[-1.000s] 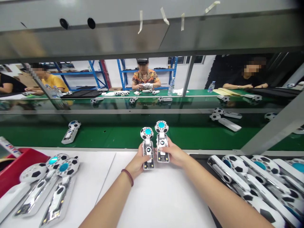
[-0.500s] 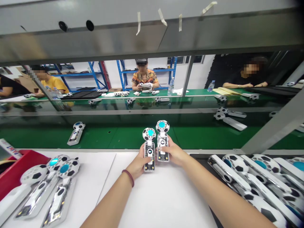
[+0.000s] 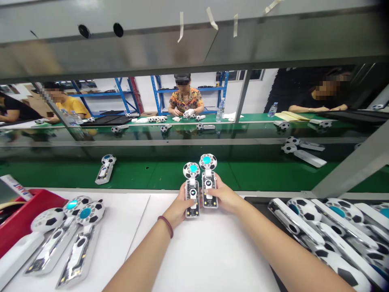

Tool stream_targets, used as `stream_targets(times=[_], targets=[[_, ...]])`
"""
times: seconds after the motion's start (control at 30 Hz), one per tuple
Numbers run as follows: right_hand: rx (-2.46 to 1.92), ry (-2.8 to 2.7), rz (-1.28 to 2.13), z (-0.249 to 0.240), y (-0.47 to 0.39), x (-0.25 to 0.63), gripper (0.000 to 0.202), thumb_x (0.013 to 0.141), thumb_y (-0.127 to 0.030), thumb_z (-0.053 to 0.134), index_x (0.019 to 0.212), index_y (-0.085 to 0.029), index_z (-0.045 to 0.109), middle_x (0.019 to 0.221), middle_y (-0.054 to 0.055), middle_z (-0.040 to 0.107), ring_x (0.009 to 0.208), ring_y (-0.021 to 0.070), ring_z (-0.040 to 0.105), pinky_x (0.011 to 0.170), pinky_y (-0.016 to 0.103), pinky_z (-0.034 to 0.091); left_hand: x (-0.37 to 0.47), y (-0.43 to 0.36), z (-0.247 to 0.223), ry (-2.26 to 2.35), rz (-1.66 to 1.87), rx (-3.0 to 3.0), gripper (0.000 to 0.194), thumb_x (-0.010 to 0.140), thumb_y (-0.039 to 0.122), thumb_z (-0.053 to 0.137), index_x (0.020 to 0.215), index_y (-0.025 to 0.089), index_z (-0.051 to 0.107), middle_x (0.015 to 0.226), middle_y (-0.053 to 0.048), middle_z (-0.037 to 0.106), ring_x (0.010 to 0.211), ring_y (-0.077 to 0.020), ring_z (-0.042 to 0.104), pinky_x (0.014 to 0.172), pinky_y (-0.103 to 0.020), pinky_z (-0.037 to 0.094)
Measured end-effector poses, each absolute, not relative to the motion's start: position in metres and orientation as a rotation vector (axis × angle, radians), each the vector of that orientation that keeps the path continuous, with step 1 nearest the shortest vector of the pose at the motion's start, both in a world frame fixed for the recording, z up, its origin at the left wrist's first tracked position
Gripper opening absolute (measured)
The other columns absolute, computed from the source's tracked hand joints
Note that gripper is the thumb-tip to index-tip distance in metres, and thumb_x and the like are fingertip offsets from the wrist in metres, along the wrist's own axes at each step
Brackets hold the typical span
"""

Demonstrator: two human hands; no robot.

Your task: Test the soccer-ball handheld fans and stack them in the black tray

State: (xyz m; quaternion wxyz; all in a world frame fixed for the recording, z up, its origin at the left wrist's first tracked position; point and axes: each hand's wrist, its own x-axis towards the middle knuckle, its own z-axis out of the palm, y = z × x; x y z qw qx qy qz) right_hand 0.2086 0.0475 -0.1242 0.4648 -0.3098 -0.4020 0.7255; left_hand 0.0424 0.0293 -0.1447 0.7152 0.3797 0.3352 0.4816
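Left hand (image 3: pixel 178 209) grips one soccer-ball handheld fan (image 3: pixel 192 190), right hand (image 3: pixel 224 196) grips a second fan (image 3: pixel 208 181), side by side at the bench's (image 3: pixel 212 251) far edge. Both look light, rigid plastic with exposed circuit boards, probably fragile; best held by handle sides.

Both bare forearms reach forward and converge, the left hand (image 3: pixel 179 207), a dark red band on its wrist, and the right hand (image 3: pixel 224 197) each curled closed in a grip.
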Motion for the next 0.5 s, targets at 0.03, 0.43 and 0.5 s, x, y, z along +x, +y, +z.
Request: stream_targets(times=[0.03, 0.43, 0.5], targets=[[-0.757, -0.987, 1.785, -0.124, 0.048, 0.209, 0.078, 0.057, -0.014, 0.074, 0.120, -0.028, 0.031, 0.102, 0.004, 0.056, 0.088, 0.0221, 0.059, 0.076, 0.040, 0.048, 0.042, 0.029, -0.145, 0.736, 1.070, 0.840, 0.076, 0.059, 0.009, 0.069, 0.123, 0.026, 0.032, 0.110, -0.008, 0.057, 0.085, -0.0225, 0.061, 0.074, -0.035, 0.048], [-0.767, -1.120, 1.685, -0.094, 0.038, 0.206, 0.078, 0.058, -0.020, 0.073, 0.121, -0.027, 0.028, 0.093, 0.000, 0.053, 0.082, 0.0167, 0.056, 0.077, 0.033, 0.046, 0.033, 0.021, -0.102, 0.658, 1.215, 0.959, 0.065, 0.065, 0.019, 0.071, 0.118, 0.026, 0.035, 0.119, -0.009, 0.052, 0.081, -0.0193, 0.061, 0.072, -0.034, 0.048], [-0.743, -1.253, 1.633, -0.083, 0.031, 0.209, 0.072, 0.064, -0.020, 0.070, 0.122, -0.027, 0.027, 0.097, 0.002, 0.052, 0.087, 0.0175, 0.055, 0.079, 0.035, 0.045, 0.029, 0.015, -0.082, 0.622, 1.247, 1.042, 0.062, 0.066, 0.022, 0.071, 0.117, 0.027, 0.037, 0.119, -0.008, 0.053, 0.082, -0.0190, 0.061, 0.072, -0.033, 0.049]])
